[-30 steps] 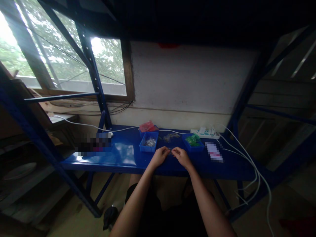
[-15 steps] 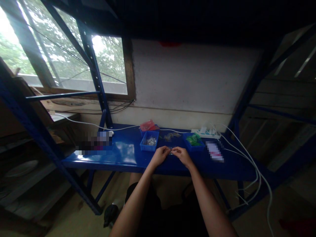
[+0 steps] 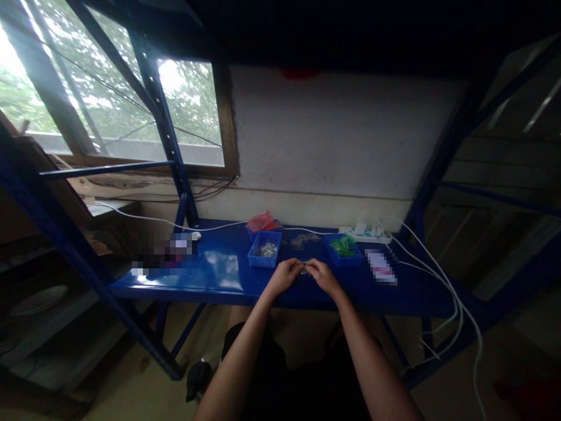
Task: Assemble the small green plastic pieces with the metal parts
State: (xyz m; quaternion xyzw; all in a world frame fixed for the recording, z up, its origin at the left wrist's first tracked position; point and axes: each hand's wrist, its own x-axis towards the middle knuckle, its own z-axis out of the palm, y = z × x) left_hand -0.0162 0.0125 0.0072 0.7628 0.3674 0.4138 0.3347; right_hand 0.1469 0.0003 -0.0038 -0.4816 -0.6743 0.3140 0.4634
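Observation:
My left hand (image 3: 286, 276) and my right hand (image 3: 322, 275) meet over the front of the blue table (image 3: 219, 286). Both are closed, fingertips pinched close together around something too small to name. Just beyond the left hand is a blue bin (image 3: 252, 257) with small silvery pieces (image 3: 266, 249) in it. Past the right hand stands another blue bin (image 3: 346, 261), which holds green pieces (image 3: 344, 246). Between the bins, behind my hands, small brownish pieces (image 3: 302, 239) lie scattered on the tabletop.
A red plastic bag (image 3: 260, 222) lies on a bin at the back. A white power strip (image 3: 366, 234) sits by the wall, with white cables (image 3: 460, 316) hanging down at the right. Blue shelf posts (image 3: 169, 134) frame the table. A blurred-out phone-like object (image 3: 380, 267) lies at right.
The view has shifted very slightly. My hands stay pinched together in the same place, with only small finger movement.

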